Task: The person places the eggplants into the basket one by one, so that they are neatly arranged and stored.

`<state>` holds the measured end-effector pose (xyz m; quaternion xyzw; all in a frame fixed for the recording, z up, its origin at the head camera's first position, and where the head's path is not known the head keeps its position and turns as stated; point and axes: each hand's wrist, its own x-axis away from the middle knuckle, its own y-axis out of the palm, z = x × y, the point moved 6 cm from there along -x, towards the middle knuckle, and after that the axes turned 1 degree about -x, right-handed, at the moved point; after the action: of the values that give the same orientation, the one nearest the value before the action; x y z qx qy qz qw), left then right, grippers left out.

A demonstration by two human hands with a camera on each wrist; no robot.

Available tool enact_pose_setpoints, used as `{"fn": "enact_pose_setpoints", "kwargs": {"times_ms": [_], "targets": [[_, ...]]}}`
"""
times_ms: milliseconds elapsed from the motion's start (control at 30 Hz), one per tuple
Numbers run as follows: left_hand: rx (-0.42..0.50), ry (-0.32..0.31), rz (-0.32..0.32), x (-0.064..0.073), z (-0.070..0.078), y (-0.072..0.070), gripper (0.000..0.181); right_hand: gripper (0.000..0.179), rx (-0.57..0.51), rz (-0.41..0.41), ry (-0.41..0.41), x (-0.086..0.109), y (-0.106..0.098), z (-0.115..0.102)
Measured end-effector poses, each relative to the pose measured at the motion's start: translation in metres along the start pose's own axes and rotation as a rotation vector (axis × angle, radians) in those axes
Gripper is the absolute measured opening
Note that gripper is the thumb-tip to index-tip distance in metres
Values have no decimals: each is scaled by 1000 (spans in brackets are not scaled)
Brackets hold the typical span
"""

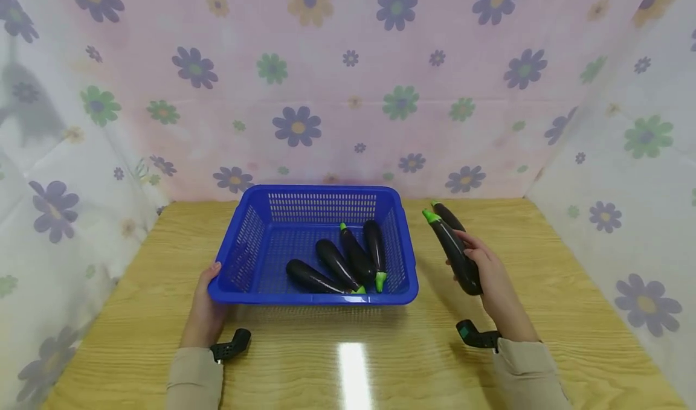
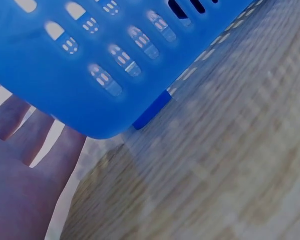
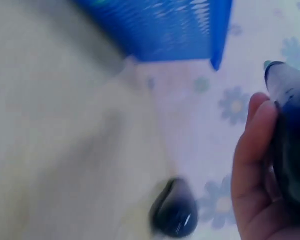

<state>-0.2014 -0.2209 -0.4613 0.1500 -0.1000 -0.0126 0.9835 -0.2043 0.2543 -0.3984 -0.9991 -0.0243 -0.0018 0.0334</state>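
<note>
A glossy dark eggplant (image 1: pixel 455 253) with a green stem is gripped by my right hand (image 1: pixel 486 277), raised to the right of the basket. The right wrist view shows fingers wrapped round its dark body (image 3: pixel 295 150). Behind it, a second eggplant (image 1: pixel 447 215) lies on the table, partly hidden. My left hand (image 1: pixel 203 304) holds the front left corner of a blue plastic basket (image 1: pixel 312 299), a digit at the rim. In the left wrist view its fingers (image 2: pixel 37 132) run behind the basket wall (image 2: pixel 54 95). Several eggplants (image 1: pixel 356 256) lie inside the basket, toward its right.
The wooden table (image 1: pixel 293 355) carries the basket left of centre. Flowered cloth (image 1: pixel 337 84) hangs behind the table and along both sides. Small black devices (image 1: pixel 234 345) are strapped to both wrists.
</note>
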Motion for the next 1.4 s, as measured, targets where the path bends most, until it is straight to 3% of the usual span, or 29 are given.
{"fn": "enact_pose_setpoints", "kwargs": {"times_ms": [167, 300, 600, 800, 933, 1133, 1400], "targets": [[-20, 3, -2, -1, 1, -1, 62, 43, -223, -22, -96, -15, 19, -24], [0, 2, -1, -1, -1, 0, 61, 43, -330, -30, -153, -18, 25, -30], [3, 11, 5, 3, -2, 1, 59, 43, -316, 11, -73, -24, 32, -21], [0, 13, -20, 1, 0, 2, 59, 43, -346, -11, -112, -28, 44, -21], [-8, 17, -23, -1, 2, 1, 60, 45, -318, -41, -119, -30, 53, -23], [-26, 21, -16, -2, 1, 0, 60, 49, -219, -5, -114, -29, 62, -22], [-48, 27, -1, -4, 1, -2, 61, 51, 25, 50, -127, -28, 75, -24]]}}
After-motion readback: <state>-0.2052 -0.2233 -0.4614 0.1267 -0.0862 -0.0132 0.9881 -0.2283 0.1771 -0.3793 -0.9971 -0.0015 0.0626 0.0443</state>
